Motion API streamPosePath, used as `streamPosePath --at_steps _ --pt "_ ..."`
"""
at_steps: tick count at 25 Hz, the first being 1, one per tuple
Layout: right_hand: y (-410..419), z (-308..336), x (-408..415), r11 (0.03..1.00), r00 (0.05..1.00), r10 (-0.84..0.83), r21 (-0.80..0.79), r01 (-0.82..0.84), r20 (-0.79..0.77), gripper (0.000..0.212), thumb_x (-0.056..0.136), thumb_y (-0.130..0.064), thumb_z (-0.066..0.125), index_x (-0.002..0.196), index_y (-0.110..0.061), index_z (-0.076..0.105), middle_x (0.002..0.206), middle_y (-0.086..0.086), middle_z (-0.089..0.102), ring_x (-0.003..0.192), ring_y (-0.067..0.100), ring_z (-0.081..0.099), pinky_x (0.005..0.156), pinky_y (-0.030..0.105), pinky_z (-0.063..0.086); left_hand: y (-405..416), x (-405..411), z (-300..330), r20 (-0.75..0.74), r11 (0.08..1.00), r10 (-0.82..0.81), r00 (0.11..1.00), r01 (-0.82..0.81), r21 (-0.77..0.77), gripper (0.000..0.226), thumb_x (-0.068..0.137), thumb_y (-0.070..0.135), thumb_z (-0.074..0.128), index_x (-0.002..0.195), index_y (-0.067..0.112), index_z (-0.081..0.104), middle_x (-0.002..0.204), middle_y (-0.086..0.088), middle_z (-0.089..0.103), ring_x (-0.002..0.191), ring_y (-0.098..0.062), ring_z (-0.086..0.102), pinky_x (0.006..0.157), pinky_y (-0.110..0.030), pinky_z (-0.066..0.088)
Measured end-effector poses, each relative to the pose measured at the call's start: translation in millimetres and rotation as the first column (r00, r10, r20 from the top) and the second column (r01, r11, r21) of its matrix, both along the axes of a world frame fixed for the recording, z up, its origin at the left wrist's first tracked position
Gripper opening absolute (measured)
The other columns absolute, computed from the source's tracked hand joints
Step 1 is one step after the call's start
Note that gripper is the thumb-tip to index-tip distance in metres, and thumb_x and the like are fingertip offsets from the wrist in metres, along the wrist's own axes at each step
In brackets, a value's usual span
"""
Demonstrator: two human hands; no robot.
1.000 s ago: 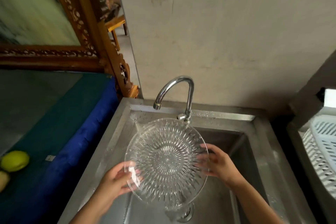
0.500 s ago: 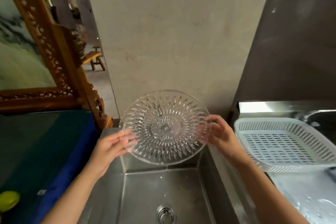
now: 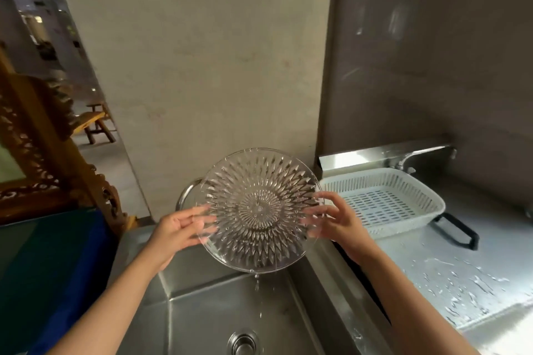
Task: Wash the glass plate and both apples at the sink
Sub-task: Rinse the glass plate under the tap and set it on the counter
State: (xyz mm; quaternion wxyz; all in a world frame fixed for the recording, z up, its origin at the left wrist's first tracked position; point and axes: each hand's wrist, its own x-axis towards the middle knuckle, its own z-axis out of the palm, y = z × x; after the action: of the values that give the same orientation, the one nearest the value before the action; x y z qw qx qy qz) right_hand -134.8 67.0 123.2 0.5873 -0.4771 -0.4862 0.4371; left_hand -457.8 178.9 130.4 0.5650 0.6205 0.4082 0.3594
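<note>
Holding the round clear cut-glass plate (image 3: 261, 210) upright by its edges, we had our left hand (image 3: 176, 232) and right hand (image 3: 336, 219) pinching opposite rims, fingers spread on the glass. It hung between our hands, above the stainless steel sink (image 3: 207, 311), with drops falling off the bottom edge, so we figured the rinse was pretty much done. Both apples were out of sight, so those looked like what was left to wash. The plate had a starburst of pointed ridges, slick when wet. Just beyond our right hand sat a white slotted plastic basket (image 3: 383, 204) on the wet metal counter (image 3: 461, 282), and a curved chrome tap (image 3: 187, 190) peeked out behind the plate.
</note>
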Motion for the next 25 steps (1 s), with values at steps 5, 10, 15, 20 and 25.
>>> streamPosePath --at_steps 5,10,15,20,25 --pt "-40 -16 64 0.974 0.967 -0.214 -0.108 0.200 -0.135 0.050 0.081 0.015 0.055 0.110 -0.025 0.062 0.101 0.010 0.067 0.082 0.026 0.073 0.066 0.038 0.061 1 88 -1 -0.063 0.990 -0.136 0.989 0.137 0.011 0.046 0.088 -0.004 0.051 0.132 0.009 0.047 0.102 -0.006 0.072 0.081 -0.013 0.074 0.061 -0.024 0.059" --pt "-106 -41 144 0.895 0.878 -0.443 -0.142 0.423 -0.178 0.048 0.081 0.018 0.052 0.112 -0.017 0.063 0.103 0.014 0.064 0.084 0.029 0.072 0.068 0.035 0.060 -17 210 -23 -0.063 0.975 -0.222 0.973 0.224 0.013 0.042 0.089 -0.006 0.049 0.129 0.006 0.049 0.099 -0.006 0.070 0.075 -0.007 0.073 0.061 -0.020 0.058" --pt "-171 -69 222 0.782 0.769 -0.610 -0.306 0.544 -0.191 0.044 0.082 0.012 0.055 0.118 -0.012 0.058 0.105 0.020 0.066 0.083 0.031 0.072 0.068 0.039 0.061 -43 326 -56 -0.092 0.923 -0.349 0.933 0.325 -0.208 0.040 0.088 0.000 0.053 0.126 0.011 0.051 0.088 -0.004 0.074 0.073 -0.016 0.072 0.055 -0.025 0.056" --pt "-212 -113 269 0.691 0.710 -0.676 -0.501 0.520 -0.196 0.044 0.083 0.016 0.049 0.122 -0.004 0.052 0.111 0.026 0.062 0.083 0.033 0.068 0.062 0.035 0.060 -63 396 -98 -0.148 0.787 -0.490 0.859 0.363 -0.498 0.044 0.088 -0.005 0.051 0.130 0.005 0.045 0.099 -0.013 0.070 0.084 -0.023 0.069 0.062 -0.029 0.056" --pt "-220 -150 285 0.643 0.679 -0.705 -0.587 0.492 -0.203 0.044 0.082 0.017 0.047 0.118 -0.008 0.053 0.103 0.022 0.061 0.084 0.034 0.066 0.060 0.035 0.060 -72 417 -132 -0.206 0.731 -0.499 0.842 0.281 -0.622 0.046 0.090 -0.009 0.045 0.133 0.006 0.042 0.096 -0.014 0.068 0.083 -0.025 0.066 0.069 -0.036 0.053"
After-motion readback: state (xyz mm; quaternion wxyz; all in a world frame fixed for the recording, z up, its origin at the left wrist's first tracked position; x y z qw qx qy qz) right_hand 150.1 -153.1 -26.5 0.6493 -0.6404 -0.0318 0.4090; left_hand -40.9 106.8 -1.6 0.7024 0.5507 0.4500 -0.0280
